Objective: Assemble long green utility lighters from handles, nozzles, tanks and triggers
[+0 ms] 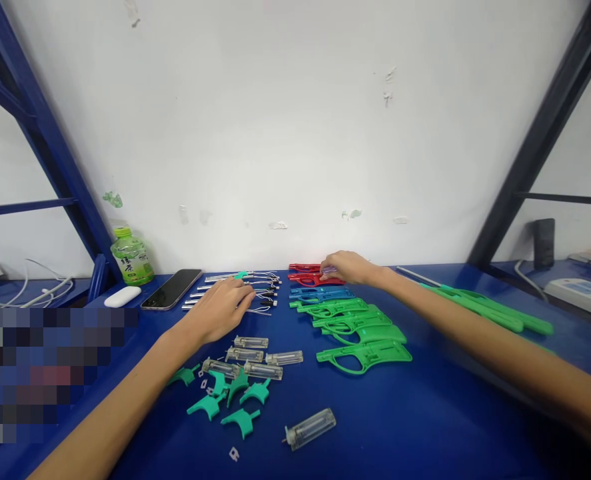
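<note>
My left hand rests over a row of metal rods with wires, its fingers a little bent and apart; nothing shows in its grasp. At the back, the closed fingers of my right hand are at the right end of the red gun-shaped shells; what they pinch is too small to name. Nearer me lie a blue shell and several green shells. Clear tanks, teal trigger pieces and small pale clips lie in front of my left hand.
On the blue table at the left are a phone, a white case and a green-labelled bottle. Long green assembled pieces lie at the right, beyond my right forearm. A wall stands behind.
</note>
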`<state>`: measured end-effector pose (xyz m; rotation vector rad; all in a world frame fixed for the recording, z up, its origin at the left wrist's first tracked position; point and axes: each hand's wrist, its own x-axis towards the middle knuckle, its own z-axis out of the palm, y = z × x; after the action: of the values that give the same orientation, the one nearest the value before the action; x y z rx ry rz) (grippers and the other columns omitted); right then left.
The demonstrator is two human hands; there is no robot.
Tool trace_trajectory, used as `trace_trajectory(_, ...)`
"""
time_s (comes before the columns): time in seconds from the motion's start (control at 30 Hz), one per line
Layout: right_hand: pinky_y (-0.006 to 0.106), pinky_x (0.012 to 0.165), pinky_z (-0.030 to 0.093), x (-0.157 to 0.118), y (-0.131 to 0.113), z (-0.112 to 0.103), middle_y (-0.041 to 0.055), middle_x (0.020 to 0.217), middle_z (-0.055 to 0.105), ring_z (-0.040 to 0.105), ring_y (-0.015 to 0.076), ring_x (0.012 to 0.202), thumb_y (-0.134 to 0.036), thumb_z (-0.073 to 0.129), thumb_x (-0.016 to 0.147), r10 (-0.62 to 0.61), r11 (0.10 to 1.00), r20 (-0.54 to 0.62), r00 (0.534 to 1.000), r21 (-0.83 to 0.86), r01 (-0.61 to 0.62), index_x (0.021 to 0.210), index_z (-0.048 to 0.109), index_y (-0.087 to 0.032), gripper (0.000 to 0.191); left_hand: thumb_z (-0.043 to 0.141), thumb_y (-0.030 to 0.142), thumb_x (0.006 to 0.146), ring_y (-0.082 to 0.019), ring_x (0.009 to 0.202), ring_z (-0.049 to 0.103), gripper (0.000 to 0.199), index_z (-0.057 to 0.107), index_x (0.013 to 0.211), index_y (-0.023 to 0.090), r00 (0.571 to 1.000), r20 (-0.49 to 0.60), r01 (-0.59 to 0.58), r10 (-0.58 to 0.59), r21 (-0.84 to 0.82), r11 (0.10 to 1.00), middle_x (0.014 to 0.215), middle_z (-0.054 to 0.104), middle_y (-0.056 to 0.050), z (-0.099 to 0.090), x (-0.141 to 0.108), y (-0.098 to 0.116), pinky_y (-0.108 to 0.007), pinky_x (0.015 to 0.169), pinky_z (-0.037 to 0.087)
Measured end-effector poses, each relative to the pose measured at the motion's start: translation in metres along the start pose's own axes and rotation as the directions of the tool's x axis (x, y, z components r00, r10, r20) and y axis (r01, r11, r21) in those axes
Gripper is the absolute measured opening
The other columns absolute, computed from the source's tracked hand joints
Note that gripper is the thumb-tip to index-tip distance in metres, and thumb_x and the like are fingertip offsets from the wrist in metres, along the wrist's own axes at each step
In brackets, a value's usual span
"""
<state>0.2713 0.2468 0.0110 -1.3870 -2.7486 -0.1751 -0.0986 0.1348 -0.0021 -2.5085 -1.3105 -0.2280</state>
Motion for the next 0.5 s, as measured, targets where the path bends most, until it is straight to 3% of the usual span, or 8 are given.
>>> trace_trajectory(0.13,0.048,0.098,0.063,0.003,-0.003,-0.002,0.0105,0.138,0.070,0.072,0.0251,0.116,-0.041,0.071,0.106,0.031,0.999,-0.046,0.998,-0.005,-0.031,0.136,0.068,-0.021,0.037,0.071,0.042,0.106,-0.025,0.113,0.072,0.035,0.068,0.131,0.019,1.000,-0.006,-0.001,0.001,-0.008,1.000,0.132,0.070,-0.010,0.000,-0.001,-0.001,-0.048,0.098,0.062)
trace_trajectory(0.27,0.048,0.099,0.063,-0.013,-0.006,-0.013,0.0105,0.138,0.070,0.072,0.0253,0.116,-0.041,0.071,0.106,0.003,1.000,-0.075,0.997,0.013,-0.002,0.136,0.068,-0.020,0.037,0.071,0.042,0.106,-0.025,0.113,0.072,0.034,0.068,0.131,0.019,1.000,-0.015,0.000,-0.001,-0.021,1.000,0.132,0.070,-0.010,0.003,-0.001,-0.002,-0.048,0.098,0.063)
trace_trajectory(0.5,0.046,0.095,0.064,-0.047,-0.018,-0.021,0.0096,0.133,0.072,0.073,0.0238,0.111,-0.042,0.071,0.105,-0.150,0.984,0.043,0.988,0.103,0.145,0.133,0.069,-0.020,0.035,0.071,0.042,0.106,-0.025,0.114,0.071,0.035,0.068,0.132,0.019,1.000,-0.027,-0.015,0.014,-0.030,0.999,0.133,0.070,-0.010,0.005,0.001,-0.002,-0.048,0.098,0.062)
